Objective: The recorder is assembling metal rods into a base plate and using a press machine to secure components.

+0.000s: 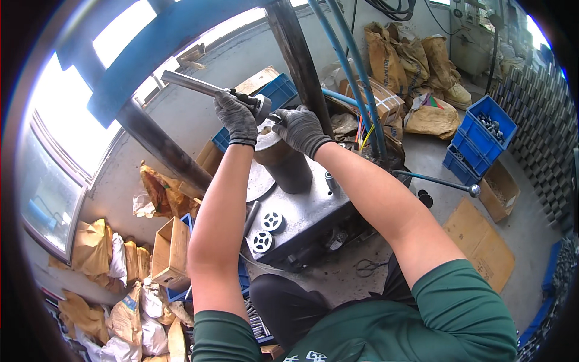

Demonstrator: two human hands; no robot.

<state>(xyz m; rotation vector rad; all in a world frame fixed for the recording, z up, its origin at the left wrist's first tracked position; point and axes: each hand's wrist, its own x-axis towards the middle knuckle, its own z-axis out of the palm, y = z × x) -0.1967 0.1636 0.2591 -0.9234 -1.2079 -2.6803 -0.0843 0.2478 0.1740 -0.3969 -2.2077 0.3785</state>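
Observation:
In my gloved left hand (pixel 236 120) is a long grey metal shaft (pixel 190 83), tilted up to the left, with the fingers wrapped around it. A thick round metal collar (pixel 263 108) sits at the shaft's right end. My gloved right hand (pixel 298 128) is closed at that end on a small metal piece (pixel 274 117), mostly hidden by the fingers. Both hands are over a dark upright cylinder (pixel 286 166) on a metal machine table (pixel 319 211). Two slotted metal discs (pixel 272 221) and a dark rod (pixel 251 218) lie on the table's near left.
Dark press columns (pixel 300 60) rise behind the table under a blue frame (pixel 175 45). A ball-ended lever (pixel 443 181) sticks out right. Blue crates of metal parts (pixel 482 136) stand at right, beside stacked metal pieces (pixel 534 133). Sacks and a wooden box (pixel 170 253) are at left.

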